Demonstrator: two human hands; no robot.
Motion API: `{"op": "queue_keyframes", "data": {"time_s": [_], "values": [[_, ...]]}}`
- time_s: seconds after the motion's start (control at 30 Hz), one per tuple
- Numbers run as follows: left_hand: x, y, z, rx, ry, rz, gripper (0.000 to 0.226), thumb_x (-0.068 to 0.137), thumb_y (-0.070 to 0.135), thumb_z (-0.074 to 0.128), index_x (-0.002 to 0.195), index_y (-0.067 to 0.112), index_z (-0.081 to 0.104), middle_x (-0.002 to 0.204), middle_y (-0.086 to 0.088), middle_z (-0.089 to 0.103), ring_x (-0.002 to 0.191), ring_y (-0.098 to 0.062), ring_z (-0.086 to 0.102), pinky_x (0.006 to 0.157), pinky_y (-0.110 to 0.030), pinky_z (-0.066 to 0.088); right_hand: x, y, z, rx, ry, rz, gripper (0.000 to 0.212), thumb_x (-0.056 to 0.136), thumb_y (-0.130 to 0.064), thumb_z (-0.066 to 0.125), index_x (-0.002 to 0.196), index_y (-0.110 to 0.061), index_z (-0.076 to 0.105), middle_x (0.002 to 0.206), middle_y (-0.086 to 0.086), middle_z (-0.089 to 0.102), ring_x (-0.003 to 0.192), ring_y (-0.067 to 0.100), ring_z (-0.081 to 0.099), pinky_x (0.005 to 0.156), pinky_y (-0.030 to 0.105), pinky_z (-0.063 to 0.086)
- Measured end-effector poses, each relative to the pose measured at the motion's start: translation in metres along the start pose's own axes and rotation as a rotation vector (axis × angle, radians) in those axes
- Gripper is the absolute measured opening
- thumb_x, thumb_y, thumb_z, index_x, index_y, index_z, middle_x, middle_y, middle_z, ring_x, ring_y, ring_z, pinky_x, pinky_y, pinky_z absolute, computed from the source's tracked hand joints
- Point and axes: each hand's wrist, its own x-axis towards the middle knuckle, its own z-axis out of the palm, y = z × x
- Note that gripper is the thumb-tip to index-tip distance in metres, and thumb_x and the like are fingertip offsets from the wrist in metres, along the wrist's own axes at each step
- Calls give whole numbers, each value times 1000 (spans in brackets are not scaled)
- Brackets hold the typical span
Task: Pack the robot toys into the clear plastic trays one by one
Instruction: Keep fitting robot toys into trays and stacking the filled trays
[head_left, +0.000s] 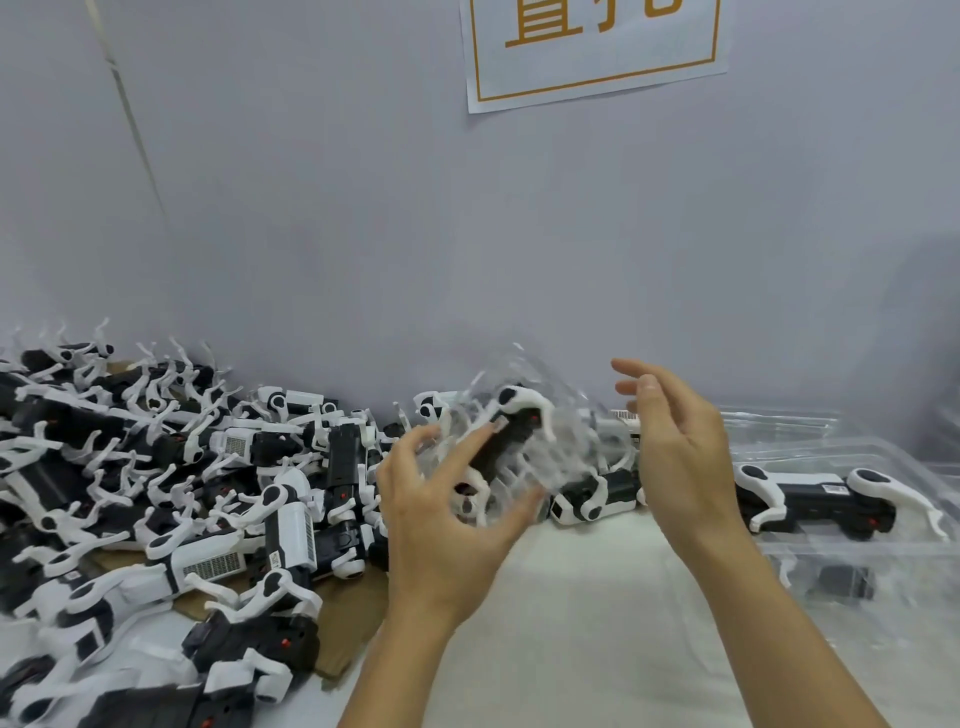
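A clear plastic tray (524, 467) is lifted above the table, tilted, with a black-and-white robot dog toy (511, 423) inside it. My left hand (441, 525) grips the tray from below and the near side, fingers curled around it. My right hand (675, 457) hovers just right of the tray with fingers relaxed and spread, touching nothing that I can see. A big heap of loose robot toys (171, 493) covers the table's left side. On the right, a packed tray (841, 551) holds another robot toy (815, 499).
Brown cardboard (353, 613) lies under the heap. The white table surface (571, 623) stretches between my arms. More clear trays (779, 421) stack against the grey wall at the right. A paper sign (592, 47) hangs on the wall above.
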Motion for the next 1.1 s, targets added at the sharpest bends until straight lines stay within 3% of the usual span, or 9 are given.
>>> {"op": "queue_keyframes", "data": {"time_s": [0.07,0.1,0.23,0.3,0.4,0.6,0.8,0.97,1.1], "values": [[4,0,-5,-254,55,-141,59,60,78,66,116,60,58,131,16,40,126,-4,40,85,-12,46,1,-4,-2,93,23,17,31,106,-23,39,109,-32,69,102,-10,68,98,3,61,83,23,45],[6,1,-7,-381,72,-189,61,61,76,67,118,56,61,133,15,45,124,-5,47,83,-14,51,2,-5,-3,114,20,21,32,106,-22,40,107,-31,70,100,-8,69,97,4,62,81,23,45],[10,3,-13,-841,-44,-314,60,76,64,66,129,36,63,131,4,64,121,-20,62,96,-54,51,0,-10,-2,116,-107,29,27,102,-19,48,102,-28,73,92,-6,74,87,3,65,75,21,47],[9,7,-15,-1066,-102,-410,51,78,58,68,125,35,67,133,5,64,113,-22,67,91,-55,54,-2,-10,1,87,-187,14,23,99,-20,56,99,-32,75,92,-12,75,92,4,66,80,22,50],[8,10,-18,-1335,-185,-553,63,73,57,71,128,27,66,138,-6,61,114,-36,66,83,-54,57,-6,-10,7,57,-275,-35,16,94,-24,65,96,-35,76,93,-13,74,87,5,66,74,15,50],[7,12,-19,-1429,-376,-537,65,82,63,59,133,23,62,138,-15,60,122,-46,57,87,-57,54,-9,-11,13,-13,-367,-89,18,85,-28,76,95,-42,75,101,-14,68,88,7,63,71,18,52],[8,9,-17,-1505,-548,-706,74,87,70,53,139,18,56,141,-26,52,127,-51,51,100,-68,42,-7,-10,9,-71,-454,-96,19,80,-30,81,95,-40,77,107,-20,68,90,5,61,72,19,49],[9,2,-12,-1516,-590,-722,77,89,71,49,141,15,54,142,-27,51,129,-51,49,104,-69,37,-6,-7,9,-110,-470,-99,19,81,-29,80,97,-40,77,103,-20,69,91,8,63,77,28,54],[10,-2,-10,-1498,-589,-675,73,90,73,45,141,22,54,144,-21,52,130,-47,50,107,-69,33,-5,-2,9,-159,-469,-98,17,84,-33,77,99,-42,76,99,-24,69,93,2,63,78,24,50]]}}
